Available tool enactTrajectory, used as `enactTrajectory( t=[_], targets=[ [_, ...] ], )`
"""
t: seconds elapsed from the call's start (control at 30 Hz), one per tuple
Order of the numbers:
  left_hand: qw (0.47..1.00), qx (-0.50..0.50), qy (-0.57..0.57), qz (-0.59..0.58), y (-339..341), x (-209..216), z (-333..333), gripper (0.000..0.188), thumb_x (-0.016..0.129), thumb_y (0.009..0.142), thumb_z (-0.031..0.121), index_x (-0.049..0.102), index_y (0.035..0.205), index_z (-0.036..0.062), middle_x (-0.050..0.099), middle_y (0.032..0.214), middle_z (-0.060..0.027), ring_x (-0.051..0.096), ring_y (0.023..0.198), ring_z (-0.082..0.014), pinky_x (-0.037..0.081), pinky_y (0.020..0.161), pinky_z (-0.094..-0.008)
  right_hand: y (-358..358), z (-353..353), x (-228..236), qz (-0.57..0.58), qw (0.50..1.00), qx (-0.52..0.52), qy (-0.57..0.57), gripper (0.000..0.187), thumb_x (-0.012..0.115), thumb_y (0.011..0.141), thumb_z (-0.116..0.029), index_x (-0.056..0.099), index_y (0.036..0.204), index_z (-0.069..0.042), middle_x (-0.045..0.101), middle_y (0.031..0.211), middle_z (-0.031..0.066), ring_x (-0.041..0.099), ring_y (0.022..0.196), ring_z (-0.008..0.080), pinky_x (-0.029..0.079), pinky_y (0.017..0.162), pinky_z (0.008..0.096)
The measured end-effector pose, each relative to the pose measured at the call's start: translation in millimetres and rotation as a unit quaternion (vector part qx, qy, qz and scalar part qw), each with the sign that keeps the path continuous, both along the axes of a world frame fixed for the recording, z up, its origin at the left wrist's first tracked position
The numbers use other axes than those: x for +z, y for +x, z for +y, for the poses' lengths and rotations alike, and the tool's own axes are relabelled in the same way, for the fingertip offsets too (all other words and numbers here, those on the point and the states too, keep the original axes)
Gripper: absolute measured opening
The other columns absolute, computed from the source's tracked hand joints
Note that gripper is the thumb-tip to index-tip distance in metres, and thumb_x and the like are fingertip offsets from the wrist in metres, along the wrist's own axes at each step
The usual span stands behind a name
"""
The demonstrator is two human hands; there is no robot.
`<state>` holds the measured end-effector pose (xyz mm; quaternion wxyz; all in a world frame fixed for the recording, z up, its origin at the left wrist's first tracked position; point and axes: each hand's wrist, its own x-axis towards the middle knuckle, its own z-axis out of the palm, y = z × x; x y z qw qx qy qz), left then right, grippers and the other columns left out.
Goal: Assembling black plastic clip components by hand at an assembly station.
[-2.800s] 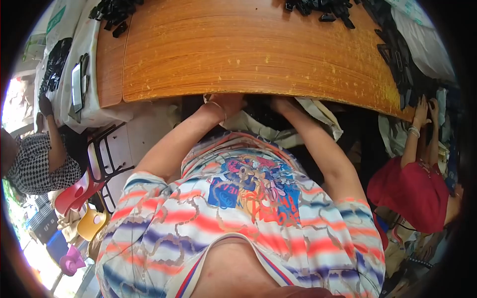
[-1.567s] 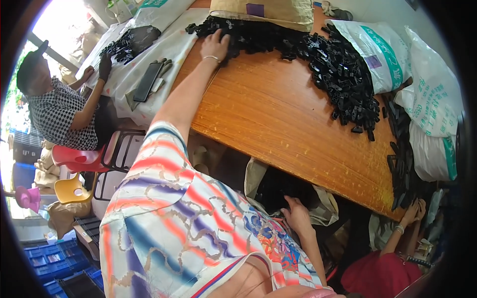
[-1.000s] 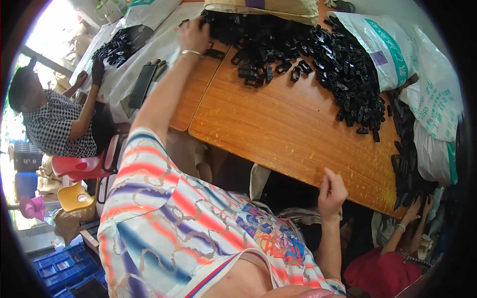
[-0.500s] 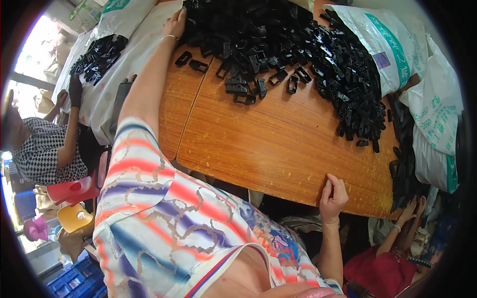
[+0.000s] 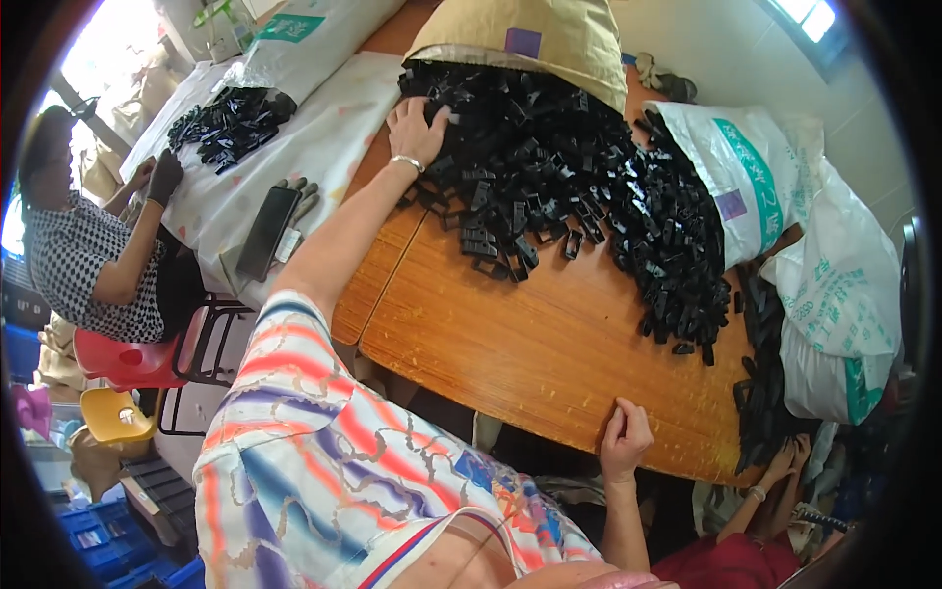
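Observation:
A large heap of black plastic buckle-like pieces [image 5: 510,147] covers the far half of the wooden table [image 5: 471,344]. My left hand [image 5: 416,133] reaches to the heap's left side, fingers spread over the pieces. Whether a piece is under its palm is hidden. My right hand [image 5: 626,439] rests at the table's near edge, fingers curled in, with nothing visible in it. The heap spills from the mouth of a brown sack [image 5: 564,34] at the back and runs along the right side.
Two white sacks, one upper [image 5: 760,177] and one lower [image 5: 839,344], border the right side. At left, a co-worker in a checked shirt [image 5: 93,255] handles black pieces on a covered table holding a phone [image 5: 268,233]. Another person's hands [image 5: 780,466] are at lower right.
My view has shifted, bringing the brown sack's mouth into sight. My left hand has opened over the heap, and pieces at its near left have bunched closer together. My right hand stays at the edge.

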<state>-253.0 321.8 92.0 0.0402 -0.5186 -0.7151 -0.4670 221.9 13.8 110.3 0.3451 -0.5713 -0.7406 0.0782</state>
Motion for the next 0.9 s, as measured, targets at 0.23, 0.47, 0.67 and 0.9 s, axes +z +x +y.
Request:
enactTrajectory(
  t=[0.23, 0.47, 0.67, 0.9],
  targets=[
    [0.991, -0.131, -0.001, 0.040, 50.6, 3.7, -16.3, 0.046, 0.063, 0.090, 0.045, 0.058, 0.119, 0.0097, 0.056, 0.125, -0.0204, 0.037, 0.132, -0.0455, 0.034, 0.110, -0.0521, 0.0, 1.0, -2.3, -0.016, 0.999, 0.003, 0.036, 0.015, 0.061, 0.085, 0.004, 0.066, 0.098, -0.001, 0.061, 0.080, 0.0170, 0.062, 0.070, 0.0351, 0.050, 0.062, 0.0381],
    [0.989, -0.135, -0.009, 0.052, 63.4, 11.7, -17.1, 0.040, 0.063, 0.089, 0.044, 0.059, 0.117, 0.0153, 0.053, 0.128, -0.0188, 0.038, 0.131, -0.0458, 0.039, 0.107, -0.0523, -0.1, 2.0, -3.6, -0.018, 0.999, 0.007, 0.038, 0.015, 0.061, 0.085, 0.004, 0.066, 0.099, -0.001, 0.061, 0.081, 0.0169, 0.062, 0.070, 0.0354, 0.050, 0.062, 0.0383],
    [0.990, -0.124, -0.048, 0.036, 80.6, 15.3, -5.6, 0.045, 0.060, 0.089, 0.051, 0.058, 0.122, 0.0208, 0.048, 0.136, -0.0213, 0.034, 0.136, -0.0431, 0.037, 0.106, -0.0584, -0.4, 0.8, -1.7, -0.016, 0.999, -0.002, 0.041, 0.015, 0.060, 0.086, 0.004, 0.066, 0.098, -0.002, 0.061, 0.081, 0.0171, 0.062, 0.071, 0.0360, 0.050, 0.062, 0.0381],
    [0.982, -0.108, -0.125, 0.093, 71.9, 18.7, 5.2, 0.056, 0.055, 0.089, 0.062, 0.054, 0.135, 0.0311, 0.042, 0.147, -0.0181, 0.028, 0.142, -0.0394, 0.032, 0.107, -0.0648, -2.5, 4.3, -2.5, -0.004, 0.999, -0.004, 0.033, 0.013, 0.061, 0.087, 0.002, 0.067, 0.098, -0.003, 0.061, 0.082, 0.0157, 0.062, 0.072, 0.0347, 0.049, 0.062, 0.0377]
  ],
)
